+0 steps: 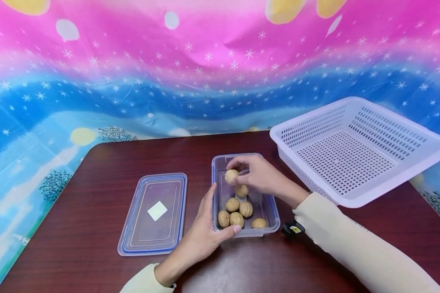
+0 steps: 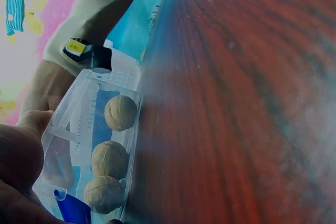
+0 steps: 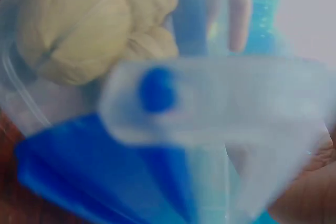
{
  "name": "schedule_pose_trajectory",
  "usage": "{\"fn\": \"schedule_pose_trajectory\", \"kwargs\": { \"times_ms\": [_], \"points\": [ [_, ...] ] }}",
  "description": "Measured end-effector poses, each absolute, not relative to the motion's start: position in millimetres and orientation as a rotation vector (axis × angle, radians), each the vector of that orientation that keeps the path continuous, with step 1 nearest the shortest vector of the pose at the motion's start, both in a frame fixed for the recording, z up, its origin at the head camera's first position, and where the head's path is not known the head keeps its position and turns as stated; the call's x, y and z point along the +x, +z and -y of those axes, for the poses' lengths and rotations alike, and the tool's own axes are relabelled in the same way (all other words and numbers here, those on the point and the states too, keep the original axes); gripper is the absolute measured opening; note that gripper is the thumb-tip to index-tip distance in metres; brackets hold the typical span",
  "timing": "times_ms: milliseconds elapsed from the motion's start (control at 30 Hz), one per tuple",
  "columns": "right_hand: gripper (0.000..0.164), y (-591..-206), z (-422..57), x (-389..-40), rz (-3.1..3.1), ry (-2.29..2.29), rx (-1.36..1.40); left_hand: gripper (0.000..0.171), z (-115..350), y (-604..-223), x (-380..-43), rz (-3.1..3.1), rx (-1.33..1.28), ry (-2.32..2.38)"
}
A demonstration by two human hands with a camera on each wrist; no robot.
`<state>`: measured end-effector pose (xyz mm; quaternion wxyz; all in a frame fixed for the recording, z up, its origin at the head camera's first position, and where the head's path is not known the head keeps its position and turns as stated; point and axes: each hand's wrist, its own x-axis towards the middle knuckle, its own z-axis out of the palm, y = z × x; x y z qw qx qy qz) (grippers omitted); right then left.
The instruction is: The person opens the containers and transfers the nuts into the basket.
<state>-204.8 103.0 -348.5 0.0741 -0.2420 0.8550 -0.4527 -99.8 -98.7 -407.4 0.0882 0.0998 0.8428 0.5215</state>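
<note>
A clear plastic food container (image 1: 273,211) stands on the table with several walnuts (image 1: 246,209) inside, mostly towards its near end. My left hand (image 1: 204,232) holds it at the near left corner, thumb over the front rim and fingers along the left side. Above the container's far half, my right hand (image 1: 260,175) pinches one walnut (image 1: 231,176) between thumb and fingers. Through the clear wall, the left wrist view shows walnuts (image 2: 120,113) low in the container. A blue clip (image 3: 79,166) and a blurred walnut (image 3: 76,30) fill much of the right wrist view.
Left of the container lies its clear lid (image 1: 132,228), blue-sealed and bearing a pale square label (image 1: 157,211). A white slotted basket (image 1: 346,199) stands at the right back, reaching over the table edge. Behind the table hangs a patterned cloth (image 1: 220,73).
</note>
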Motion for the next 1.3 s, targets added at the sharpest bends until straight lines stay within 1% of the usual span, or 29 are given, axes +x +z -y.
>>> {"fn": "schedule_pose_trajectory", "kwargs": {
  "times_ms": [300, 533, 700, 833, 967, 1100, 1300],
  "points": [
    [0.031, -328, -122, -193, -2.602, -1.394, -0.732, 0.114, 100, -406, -98, -2.509, 0.292, 1.551],
    [0.03, -304, -138, -186, -2.658, -1.368, -0.747, 0.115, 100, -405, -98, -2.513, 0.29, 1.547],
    [0.029, -283, -156, -186, -2.716, -1.303, -0.667, 0.115, 99, -406, -99, -2.507, 0.291, 1.562],
    [0.032, -268, -173, -194, -2.699, -1.315, -0.58, 0.115, 98, -406, -99, -2.51, 0.295, 1.56],
    [0.035, -261, -191, -209, -2.632, -1.416, -0.52, 0.115, 98, -406, -99, -2.514, 0.292, 1.553],
    [0.035, -260, -210, -224, -2.543, -1.519, -0.502, 0.115, 99, -405, -98, -2.518, 0.29, 1.546],
    [0.031, -264, -235, -241, -2.442, -1.605, -0.496, 0.115, 99, -404, -98, -2.511, 0.288, 1.544]
  ]
}}
